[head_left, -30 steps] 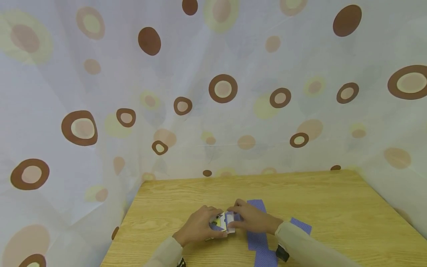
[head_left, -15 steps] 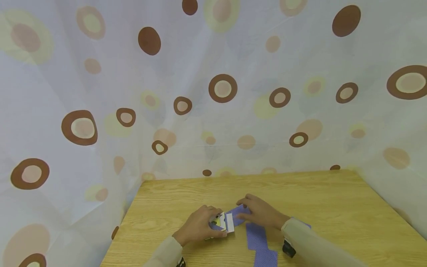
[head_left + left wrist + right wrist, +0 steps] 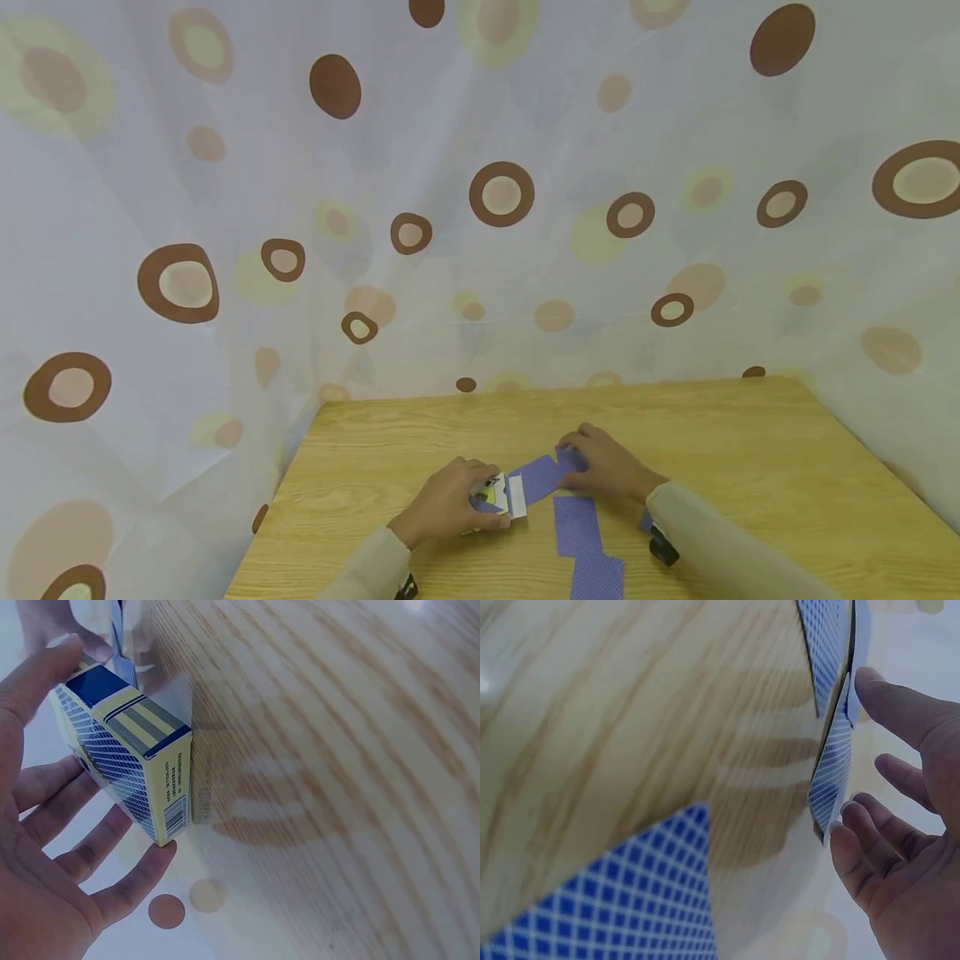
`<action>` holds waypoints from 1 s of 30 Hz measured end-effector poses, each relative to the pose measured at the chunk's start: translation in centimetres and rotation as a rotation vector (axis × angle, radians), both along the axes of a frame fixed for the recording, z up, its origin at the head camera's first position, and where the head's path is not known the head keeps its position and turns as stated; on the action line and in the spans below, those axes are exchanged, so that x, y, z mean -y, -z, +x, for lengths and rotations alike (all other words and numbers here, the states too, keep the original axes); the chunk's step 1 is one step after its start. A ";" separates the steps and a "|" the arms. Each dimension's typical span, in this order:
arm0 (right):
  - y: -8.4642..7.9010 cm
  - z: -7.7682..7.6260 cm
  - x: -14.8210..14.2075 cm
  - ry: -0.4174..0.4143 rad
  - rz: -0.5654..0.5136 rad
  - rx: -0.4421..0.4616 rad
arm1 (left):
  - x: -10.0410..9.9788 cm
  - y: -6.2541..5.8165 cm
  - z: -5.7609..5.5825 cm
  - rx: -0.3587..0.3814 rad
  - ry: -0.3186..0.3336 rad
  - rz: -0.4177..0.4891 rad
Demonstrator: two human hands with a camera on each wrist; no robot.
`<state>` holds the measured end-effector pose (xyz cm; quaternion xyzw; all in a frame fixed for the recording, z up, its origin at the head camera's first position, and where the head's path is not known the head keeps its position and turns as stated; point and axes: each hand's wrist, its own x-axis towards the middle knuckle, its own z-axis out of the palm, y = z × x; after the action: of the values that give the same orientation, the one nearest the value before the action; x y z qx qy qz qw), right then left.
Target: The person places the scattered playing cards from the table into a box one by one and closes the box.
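One spotted sheet (image 3: 427,142) bounds the wood-grain worktop (image 3: 712,433) from ten o'clock, past twelve, round to two. At the left, the left sleeve (image 3: 371,558) leads off from the left hand (image 3: 450,502) towards eight o'clock, with a dark wrist device (image 3: 407,588) beside its cuff. The left hand's grip is curled round the card box (image 3: 491,493), thumb on one side and fingers on the other; the left wrist view shows the box's barcoded end. Its white flap (image 3: 518,497) points to three o'clock. Just beside the flap, at two o'clock, the first blue card (image 3: 542,477) lies slanted. At five o'clock from that card lies the third card (image 3: 576,527), and at five o'clock again the fourth card (image 3: 597,577), touching it and cut off by the frame. At two o'clock from the first card is the end card (image 3: 572,459), partly covered by the right hand (image 3: 611,468), whose grip pinches it by the edges between thumb and fingers. A blue sliver (image 3: 646,522) shows at five o'clock from this hand, and the right sleeve (image 3: 727,537) runs away towards four.
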<state>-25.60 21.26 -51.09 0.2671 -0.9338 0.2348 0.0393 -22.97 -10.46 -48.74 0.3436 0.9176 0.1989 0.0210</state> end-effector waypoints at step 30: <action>-0.3 -0.2 -3.6 0.248 -0.007 0.137 | 0.2 0.6 -0.3 0.007 0.002 0.007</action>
<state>-25.85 24.82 -50.79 0.1331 -0.9593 0.2491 0.0053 -23.24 -10.65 -49.35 0.3441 0.9164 0.2032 0.0235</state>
